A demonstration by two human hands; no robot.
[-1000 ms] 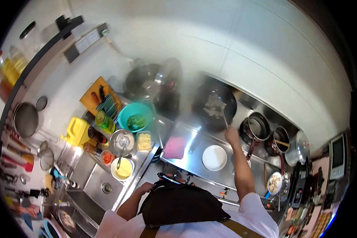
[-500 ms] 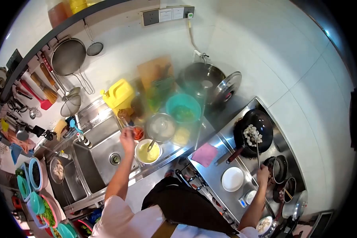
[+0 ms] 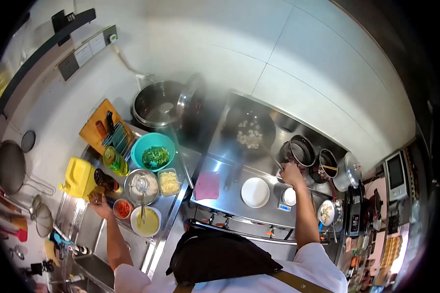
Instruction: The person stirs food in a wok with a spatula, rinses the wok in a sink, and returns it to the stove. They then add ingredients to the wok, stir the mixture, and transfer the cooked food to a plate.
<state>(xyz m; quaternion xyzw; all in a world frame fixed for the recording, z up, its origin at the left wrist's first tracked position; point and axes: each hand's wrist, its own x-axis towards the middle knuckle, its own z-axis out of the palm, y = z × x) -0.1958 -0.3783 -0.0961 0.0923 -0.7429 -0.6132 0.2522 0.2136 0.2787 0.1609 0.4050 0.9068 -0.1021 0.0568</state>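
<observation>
My right hand (image 3: 292,175) is closed around the thin handle of a long metal wok utensil (image 3: 274,158). Its head is lost among pale, cubed pieces of food (image 3: 250,138) in the dark wok (image 3: 234,124), which steam blurs. On the other side, my left hand (image 3: 102,209) has its fingers around a small brownish jar (image 3: 97,196), beside a dark sauce bottle (image 3: 106,180). Just right of that hand sit a cup of chopped red pieces (image 3: 122,209) and a white bowl of yellow liquid (image 3: 146,223), with a spoon (image 3: 143,207) over its rim.
Behind these stand a yellow jug (image 3: 78,178), a turquoise bowl (image 3: 170,155) of chopped greens, a metal bowl (image 3: 130,183) and a large pot (image 3: 154,102). A white plate (image 3: 255,192), pink cloth (image 3: 207,186) and small scale (image 3: 284,207) lie before the wok. Pans (image 3: 303,149) stand to the right.
My view has turned right toward the stove. My left hand has gone from beside the red cup to the small jar. My right hand keeps hold of the utensil, and the food sits lower in the wok.
</observation>
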